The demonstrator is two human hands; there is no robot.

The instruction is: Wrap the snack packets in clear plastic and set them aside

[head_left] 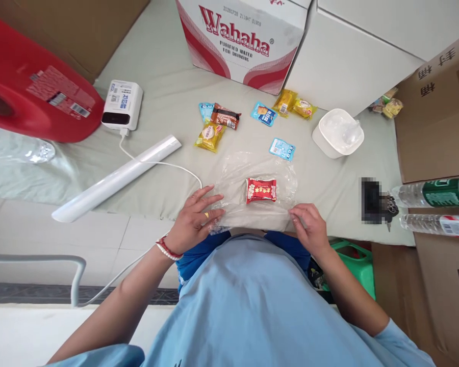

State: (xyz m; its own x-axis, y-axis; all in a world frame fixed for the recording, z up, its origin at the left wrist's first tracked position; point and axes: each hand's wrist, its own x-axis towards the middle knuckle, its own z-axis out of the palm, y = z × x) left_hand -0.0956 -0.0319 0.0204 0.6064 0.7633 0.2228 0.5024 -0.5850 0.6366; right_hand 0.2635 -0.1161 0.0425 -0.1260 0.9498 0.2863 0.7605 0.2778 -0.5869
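A thin clear plastic film (233, 186) lies spread at the table's front edge. On it rests a small red wrapped snack (261, 190), lying flat near the middle. My left hand (197, 216) is at the film's left edge, fingers apart and touching it. At the right front corner, my right hand (309, 227) pinches the film's edge between thumb and fingers. Beyond the film are a blue sachet (282, 149), another blue sachet (264, 113), a brown-wrapped snack (226, 116) and a yellow-wrapped snack (209, 136).
A white tub (338, 133) with clear plastic inside stands right. Behind are a Wahaha carton (245, 43) and yellow packets (285, 102). On the left are a white tube (117, 178), a cabled white device (122, 104) and a red jug (42, 76). Water bottles (436, 224) lie far right.
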